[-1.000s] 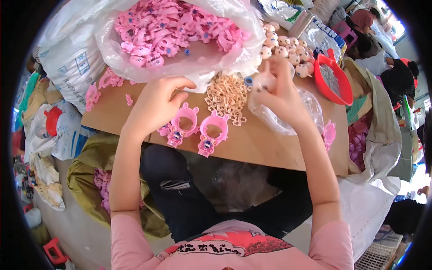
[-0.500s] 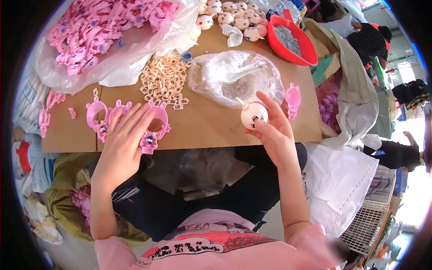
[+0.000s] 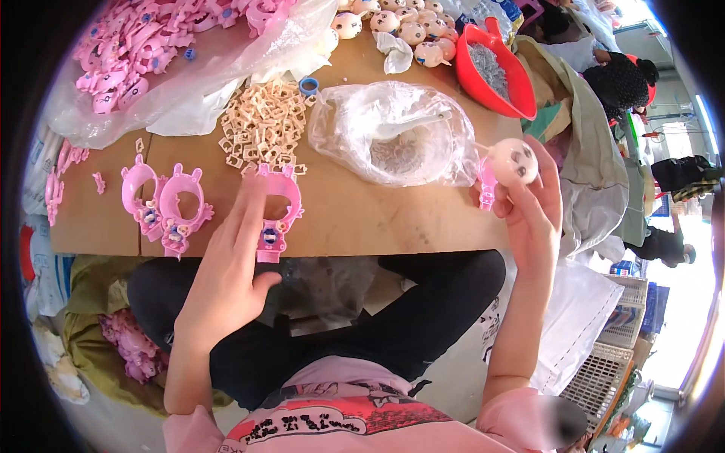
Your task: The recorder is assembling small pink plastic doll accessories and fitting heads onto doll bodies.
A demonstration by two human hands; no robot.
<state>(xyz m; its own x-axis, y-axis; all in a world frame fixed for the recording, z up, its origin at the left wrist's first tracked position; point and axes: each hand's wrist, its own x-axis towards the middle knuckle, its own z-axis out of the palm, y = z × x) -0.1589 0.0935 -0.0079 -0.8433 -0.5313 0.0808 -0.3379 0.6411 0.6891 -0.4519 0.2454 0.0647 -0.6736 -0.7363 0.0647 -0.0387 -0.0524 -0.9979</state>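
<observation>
Brown worktable [image 3: 362, 219] crowded with a clear bag of pink toy parts [image 3: 151, 45], a pile of beige clips [image 3: 264, 124] and a red bowl [image 3: 502, 75]. Looks like the pick-up step of toy assembly; next the two pieces likely need aligning. Left hand [image 3: 226, 279] open, fingers on the pink frame [image 3: 278, 208] at the table's near edge; right hand [image 3: 532, 215] closed around a cream ball head [image 3: 515, 161], raised off the table's right end.
</observation>
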